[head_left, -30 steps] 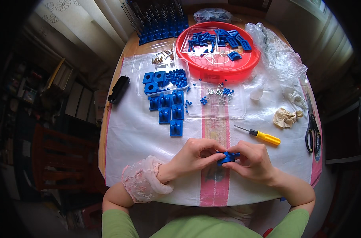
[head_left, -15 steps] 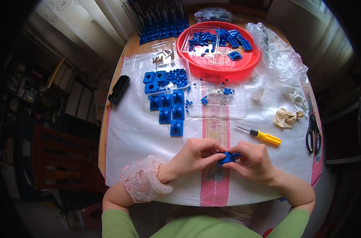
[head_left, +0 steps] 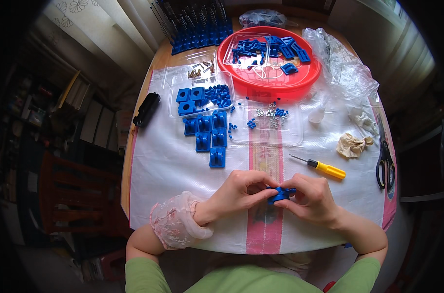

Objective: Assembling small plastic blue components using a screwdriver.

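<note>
Between my two hands, near the front edge of the table, is a small blue plastic part (head_left: 281, 195). My left hand (head_left: 245, 191) pinches its left side with thumb and forefinger. On the other side, my right hand (head_left: 312, 198) grips it with thumb and fingers, which hide some of its shape. Ahead and to the left, several assembled blue plastic blocks (head_left: 217, 157) stand on the white sheet. A screwdriver with a yellow handle (head_left: 330, 170) lies beyond my right hand.
A clear tray (head_left: 175, 110) holds blue blocks and small pieces; another clear tray (head_left: 294, 140) holds rings and plugs. Behind them is a red basin (head_left: 307, 78) with blue parts. Scissors (head_left: 387, 168), crumpled cloth (head_left: 352, 145) and plastic bags (head_left: 344, 68) lie right; a black case (head_left: 147, 109) lies left.
</note>
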The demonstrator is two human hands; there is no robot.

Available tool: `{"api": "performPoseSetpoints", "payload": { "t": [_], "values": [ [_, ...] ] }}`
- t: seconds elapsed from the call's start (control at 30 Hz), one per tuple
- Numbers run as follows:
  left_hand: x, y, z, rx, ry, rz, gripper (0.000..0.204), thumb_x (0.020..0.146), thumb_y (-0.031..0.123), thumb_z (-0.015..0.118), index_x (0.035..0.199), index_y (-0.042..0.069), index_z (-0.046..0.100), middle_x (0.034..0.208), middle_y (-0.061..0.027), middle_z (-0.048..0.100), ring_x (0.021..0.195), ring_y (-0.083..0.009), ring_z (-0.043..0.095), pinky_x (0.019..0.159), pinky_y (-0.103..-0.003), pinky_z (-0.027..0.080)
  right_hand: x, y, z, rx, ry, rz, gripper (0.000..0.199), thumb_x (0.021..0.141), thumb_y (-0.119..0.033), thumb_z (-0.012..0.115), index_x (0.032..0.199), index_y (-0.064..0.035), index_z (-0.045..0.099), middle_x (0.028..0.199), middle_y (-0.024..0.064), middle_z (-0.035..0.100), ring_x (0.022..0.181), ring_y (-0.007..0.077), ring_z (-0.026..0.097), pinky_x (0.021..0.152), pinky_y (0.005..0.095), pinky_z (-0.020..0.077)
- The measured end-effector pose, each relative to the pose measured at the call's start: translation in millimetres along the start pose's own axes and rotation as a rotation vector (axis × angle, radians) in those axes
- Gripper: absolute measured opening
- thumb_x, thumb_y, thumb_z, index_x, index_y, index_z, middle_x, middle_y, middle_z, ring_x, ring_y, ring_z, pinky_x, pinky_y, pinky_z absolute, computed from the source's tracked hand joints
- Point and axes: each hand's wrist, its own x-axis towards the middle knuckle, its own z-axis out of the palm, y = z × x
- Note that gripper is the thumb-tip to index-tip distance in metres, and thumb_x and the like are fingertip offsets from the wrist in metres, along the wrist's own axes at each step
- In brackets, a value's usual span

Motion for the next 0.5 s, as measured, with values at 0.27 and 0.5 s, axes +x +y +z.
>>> {"api": "performPoseSetpoints", "payload": {
  "t": [0.27, 0.5],
  "values": [
    [0.1, 0.1, 0.2, 0.009, 0.003, 0.005, 0.019, 0.096, 0.0, 0.073, 0.114, -0.003, 0.075, 0.102, -0.0094, 0.078, 0.092, -0.0117, 0.074, 0.081, -0.026, 0.061, 0.6, 0.0, -0.7, -0.008, -0.002, -0.007, 0.032, 0.079, -0.021, 0.089, 0.101, -0.0062, 0.07, 0.081, 0.0078, 0.069, 0.068, 0.0242, 0.071, 0.057, 0.0351, 0.0532],
    [0.0, 1.8, 0.2, 0.006, 0.007, 0.01, 0.019, 0.096, 0.0, 0.073, 0.114, -0.003, 0.075, 0.101, -0.0092, 0.079, 0.091, -0.0111, 0.074, 0.079, -0.026, 0.061, 0.1, 0.7, 0.4, -0.005, -0.001, 0.002, 0.032, 0.079, -0.022, 0.089, 0.1, -0.0065, 0.07, 0.08, 0.0076, 0.069, 0.068, 0.024, 0.071, 0.057, 0.0352, 0.0527]
  ]
}}
